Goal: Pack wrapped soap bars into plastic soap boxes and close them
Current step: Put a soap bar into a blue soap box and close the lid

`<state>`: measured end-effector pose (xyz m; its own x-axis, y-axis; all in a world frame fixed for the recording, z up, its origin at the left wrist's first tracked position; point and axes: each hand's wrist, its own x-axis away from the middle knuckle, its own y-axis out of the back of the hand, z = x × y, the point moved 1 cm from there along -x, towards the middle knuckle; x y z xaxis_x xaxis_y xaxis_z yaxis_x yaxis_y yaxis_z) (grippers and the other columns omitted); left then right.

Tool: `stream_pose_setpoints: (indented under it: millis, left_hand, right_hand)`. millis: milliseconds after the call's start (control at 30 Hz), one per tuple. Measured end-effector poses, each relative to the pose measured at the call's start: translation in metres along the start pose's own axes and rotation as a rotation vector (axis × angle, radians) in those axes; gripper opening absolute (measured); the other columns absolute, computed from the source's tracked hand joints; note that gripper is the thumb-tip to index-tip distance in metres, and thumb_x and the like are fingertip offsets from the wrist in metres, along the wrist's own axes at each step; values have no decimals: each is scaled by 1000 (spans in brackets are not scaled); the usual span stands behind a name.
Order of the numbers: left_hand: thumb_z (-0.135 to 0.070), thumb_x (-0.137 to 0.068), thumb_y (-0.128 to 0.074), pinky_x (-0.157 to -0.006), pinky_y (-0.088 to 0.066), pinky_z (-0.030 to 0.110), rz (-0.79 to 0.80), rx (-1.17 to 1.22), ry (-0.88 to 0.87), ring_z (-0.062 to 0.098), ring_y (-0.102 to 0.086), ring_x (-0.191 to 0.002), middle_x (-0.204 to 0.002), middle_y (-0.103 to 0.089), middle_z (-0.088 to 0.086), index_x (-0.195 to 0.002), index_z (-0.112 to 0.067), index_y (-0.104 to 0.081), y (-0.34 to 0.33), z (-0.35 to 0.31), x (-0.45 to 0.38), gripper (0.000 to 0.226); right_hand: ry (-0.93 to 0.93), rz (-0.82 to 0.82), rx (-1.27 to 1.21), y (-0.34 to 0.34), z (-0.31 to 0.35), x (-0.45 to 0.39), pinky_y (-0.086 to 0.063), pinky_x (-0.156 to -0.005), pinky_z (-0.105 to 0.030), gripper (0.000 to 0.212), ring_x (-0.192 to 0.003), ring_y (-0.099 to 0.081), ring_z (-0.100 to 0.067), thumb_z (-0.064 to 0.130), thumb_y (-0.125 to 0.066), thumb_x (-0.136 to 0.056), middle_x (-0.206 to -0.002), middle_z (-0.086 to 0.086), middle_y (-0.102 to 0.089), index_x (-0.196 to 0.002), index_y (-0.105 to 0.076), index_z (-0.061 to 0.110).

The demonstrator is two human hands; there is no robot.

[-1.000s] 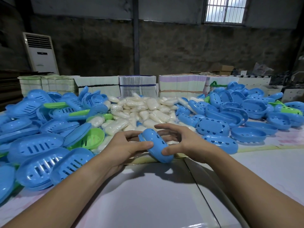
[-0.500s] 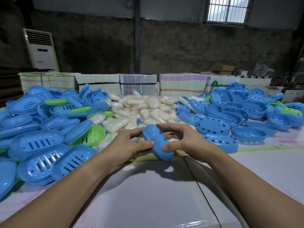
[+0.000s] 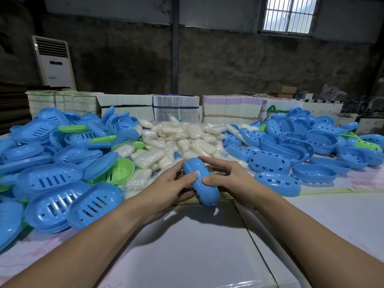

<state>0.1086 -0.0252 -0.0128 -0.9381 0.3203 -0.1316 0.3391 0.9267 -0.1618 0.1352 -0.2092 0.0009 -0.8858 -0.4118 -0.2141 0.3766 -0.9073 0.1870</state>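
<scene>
both forearms bare, reaching forward from bottom corners, converging at centre; left hand (image 3: 168, 183) curled, thumb on top, fingers wrapped under far side, gripping; right hand (image 3: 230, 179) mirrors it, thumb pressing near side, index stretched forward over top, other fingers tucked behind; thumbs nearly meeting; wrists pretty much level

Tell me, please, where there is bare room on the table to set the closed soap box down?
Bare white table lies between the forearms, just below the soap box. More lies right, before the heart-holed trays. The slotted lids at left and the soap bars behind crowd the rest.
</scene>
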Motion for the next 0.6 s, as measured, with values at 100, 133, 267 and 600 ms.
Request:
stream_pose_setpoints:
  millis: [100,133,267,600]
  left_hand:
    - [-12,-102,-53,-101,-53,34,22,-30,17,22,-67,-118,-125,-70,3,-133,-21,-58,3,-2,-1,33]
    - [-12,-102,-54,-103,-52,36,16,-36,23,22,-66,-118,-126,-70,4,-133,-22,-58,4,-2,-1,33]
    - [-15,-100,-56,-104,-51,39,-8,-43,35,21,-67,-115,-131,-66,7,-130,-25,-61,5,-2,-1,32]
    - [-23,-99,-59,-104,-51,39,21,-105,32,20,-64,-118,-134,-63,7,-130,-28,-61,3,-1,1,31]
  right_hand:
    - [10,10,-23,0,0,-1,-57,-87,-33,53,-103,-70,-21,23,-82,-63,-111,2,-73,-112,-72,42]
    - [15,15,-26,0,0,-1,-58,-85,-32,53,-103,-70,-21,25,-82,-62,-110,2,-74,-111,-72,42]
    - [44,15,-17,-2,0,-2,-57,-80,-27,52,-99,-71,-21,27,-82,-60,-108,1,-74,-109,-72,42]
    - [31,10,63,-2,1,-1,-52,-100,-41,52,-105,-68,-24,25,-81,-64,-114,-4,-72,-112,-71,42]
